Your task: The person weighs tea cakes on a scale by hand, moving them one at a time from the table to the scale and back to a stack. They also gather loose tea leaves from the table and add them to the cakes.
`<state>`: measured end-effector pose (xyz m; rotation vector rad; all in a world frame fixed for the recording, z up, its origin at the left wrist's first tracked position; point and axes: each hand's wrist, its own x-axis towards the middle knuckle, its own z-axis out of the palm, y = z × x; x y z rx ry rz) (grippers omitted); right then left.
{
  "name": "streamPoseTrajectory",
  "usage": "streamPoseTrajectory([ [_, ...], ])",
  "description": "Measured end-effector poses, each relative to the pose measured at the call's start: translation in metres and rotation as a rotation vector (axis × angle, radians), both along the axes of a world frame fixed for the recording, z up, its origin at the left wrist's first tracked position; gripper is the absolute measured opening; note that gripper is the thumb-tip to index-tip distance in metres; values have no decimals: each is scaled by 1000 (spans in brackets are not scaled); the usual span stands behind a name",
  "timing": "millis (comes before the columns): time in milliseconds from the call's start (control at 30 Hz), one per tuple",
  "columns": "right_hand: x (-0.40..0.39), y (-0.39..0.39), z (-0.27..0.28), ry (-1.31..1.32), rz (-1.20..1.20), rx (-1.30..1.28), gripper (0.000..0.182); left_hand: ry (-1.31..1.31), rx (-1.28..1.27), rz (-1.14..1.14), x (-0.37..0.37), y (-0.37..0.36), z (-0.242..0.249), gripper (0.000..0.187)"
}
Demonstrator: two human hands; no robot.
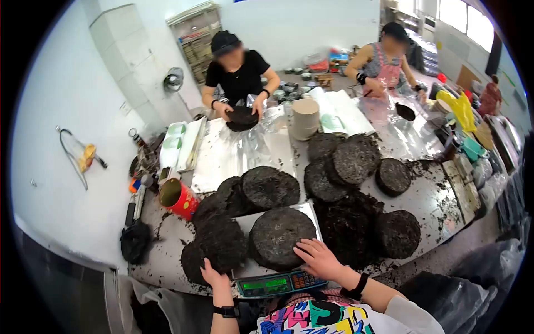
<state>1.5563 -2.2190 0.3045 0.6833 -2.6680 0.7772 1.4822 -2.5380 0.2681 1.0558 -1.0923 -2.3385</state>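
Observation:
A dark round pressed cake, resembling compressed tea [282, 238], lies on the metal plate of a digital scale [266, 285]. My right hand [318, 258] rests on the cake's right edge, fingers stretched out and apart. At the lower edge of another dark cake [222, 243], left of the scale, is my left hand [216, 274]. Its visible fingers point upward against the cake, not wrapped round it; part of the hand is hidden. The scale's green display is lit, its digits too blurred to read. Loose dark crumbled leaf [347, 228] is heaped right of the scale.
More cakes [356, 158] are piled beyond the scale, with single ones [397, 234] to the right. A red can [178, 199] stands at left. Across the table, one person [239, 72] holds a dark cake over clear plastic; another person [386, 64] handles plastic film.

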Motion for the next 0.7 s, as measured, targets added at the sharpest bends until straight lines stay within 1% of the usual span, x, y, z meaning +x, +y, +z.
streamPoseTrajectory([
  [33,5,0,-8,-26,66,-9,56,-19,-12,51,5,-14,1,75],
  [67,10,4,-11,-42,66,-62,53,-37,-22,104,10,-25,3,75],
  [100,17,13,-15,-61,71,-112,50,-17,-28,123,17,-32,6,67],
  [133,32,24,-39,-68,-71,-206,40,67,-28,53,20,-42,-4,63],
  [167,45,36,-66,-171,-231,-280,29,146,-29,-18,21,-56,-23,60],
  [200,67,60,-122,-878,-412,-587,20,214,-35,-64,39,-73,-36,56],
  [233,82,74,-150,-1005,-341,-436,16,203,-34,-63,38,-69,-29,48],
  [267,97,83,-174,-1056,-224,-257,16,155,-26,-4,36,-67,-24,48],
  [333,114,98,-211,-1118,12,98,15,163,-54,-3,30,-80,-28,53],
  [433,104,112,-228,-904,-362,-36,15,5,-148,149,18,-99,-30,60],
  [467,95,112,-223,-730,-468,-258,14,-69,-176,179,13,-109,-38,62],
  [500,83,123,-216,-682,-494,-313,14,-141,-202,204,10,-120,-52,64],
  [533,72,127,-205,-612,-551,-493,12,-215,-227,226,5,-133,-69,66],
  [567,59,129,-182,-560,-618,-524,10,-513,-524,114,0,-148,-90,63],
  [600,50,137,-176,-441,-673,-454,14,-574,-863,90,7,-158,-103,60],
  [633,43,148,-167,-445,-726,-398,28,-618,-1202,63,15,-164,-115,58],
  [667,40,157,-170,-395,-789,-403,37,-640,-1542,34,13,-154,-115,56],
  [700,33,166,-181,-341,-853,-407,46,-470,-1445,-23,10,-144,-113,52],
])
